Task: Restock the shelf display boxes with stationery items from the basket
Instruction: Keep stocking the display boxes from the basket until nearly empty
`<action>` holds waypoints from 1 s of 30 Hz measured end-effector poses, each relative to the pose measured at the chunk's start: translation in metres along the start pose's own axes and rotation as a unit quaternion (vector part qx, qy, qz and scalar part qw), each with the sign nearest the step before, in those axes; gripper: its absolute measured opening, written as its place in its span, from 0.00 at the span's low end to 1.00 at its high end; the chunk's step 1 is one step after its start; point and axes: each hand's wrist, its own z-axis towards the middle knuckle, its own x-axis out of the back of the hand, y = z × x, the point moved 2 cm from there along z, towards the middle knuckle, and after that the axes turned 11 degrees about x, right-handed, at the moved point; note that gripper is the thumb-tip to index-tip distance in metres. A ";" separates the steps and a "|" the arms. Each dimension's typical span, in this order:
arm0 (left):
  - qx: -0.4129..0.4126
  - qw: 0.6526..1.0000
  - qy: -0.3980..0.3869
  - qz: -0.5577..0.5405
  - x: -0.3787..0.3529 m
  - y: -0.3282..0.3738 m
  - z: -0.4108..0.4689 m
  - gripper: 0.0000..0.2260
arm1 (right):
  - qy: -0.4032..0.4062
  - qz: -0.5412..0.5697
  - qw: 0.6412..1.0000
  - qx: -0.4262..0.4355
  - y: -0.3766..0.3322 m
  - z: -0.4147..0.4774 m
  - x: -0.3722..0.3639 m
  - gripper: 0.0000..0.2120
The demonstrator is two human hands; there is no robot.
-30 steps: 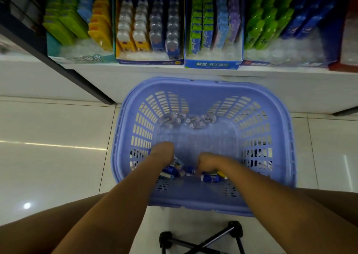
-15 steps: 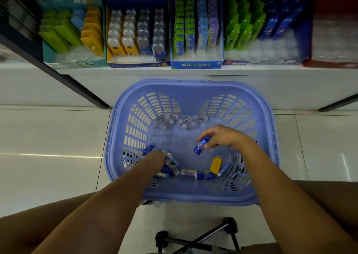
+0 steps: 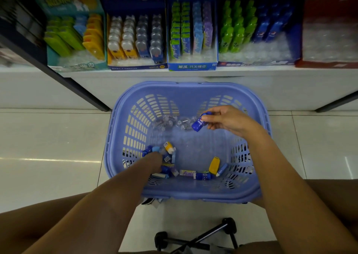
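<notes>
A lilac plastic basket [image 3: 257,153] stands on the floor below the shelf. My right hand [image 3: 227,119] is raised over its far side and pinches a small dark blue bottle-shaped item [image 3: 199,122]. My left hand [image 3: 155,160] reaches deep into the basket's near-left corner, among a pile of small blue, white and yellow items [image 3: 167,151]; whether its fingers grip one is hidden. A yellow item [image 3: 214,165] and other small pieces lie along the near wall. On the shelf, a display box [image 3: 257,30] holds green and blue bottle-shaped items.
Other display boxes line the shelf: teal [image 3: 75,36], navy [image 3: 135,38], blue [image 3: 191,34] and red [image 3: 329,30]. Clear plastic pieces [image 3: 170,122] lie at the basket's far end. A black stool base [image 3: 195,238] sits between my knees. Dark shelf posts slant down at both sides.
My right hand picked a dark blue item from the basket's near side and lifted it up toward the far right. The left hand stays in the near-left corner.
</notes>
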 end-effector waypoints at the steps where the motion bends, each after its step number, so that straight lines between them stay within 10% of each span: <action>1: 0.002 1.000 -0.007 -0.011 0.002 0.000 -0.002 0.16 | 0.011 0.012 1.000 0.020 -0.006 -0.001 0.001 0.14; 9: -0.034 0.979 0.007 -0.202 0.042 -0.009 -0.015 0.09 | 0.124 0.005 0.973 0.197 -0.074 0.001 -0.007 0.07; 19: -0.221 0.764 0.085 -0.600 0.149 0.011 -0.099 0.06 | 0.324 -0.059 0.879 0.346 -0.131 -0.022 0.044 0.08; 24: -0.301 0.651 0.028 -0.697 0.168 0.037 -0.144 0.06 | 0.425 -0.239 0.823 0.291 -0.139 -0.032 0.119 0.15; 30: -0.329 0.634 0.005 -0.700 0.165 0.061 -0.169 0.16 | 0.343 -0.340 0.862 0.154 -0.149 -0.016 0.185 0.19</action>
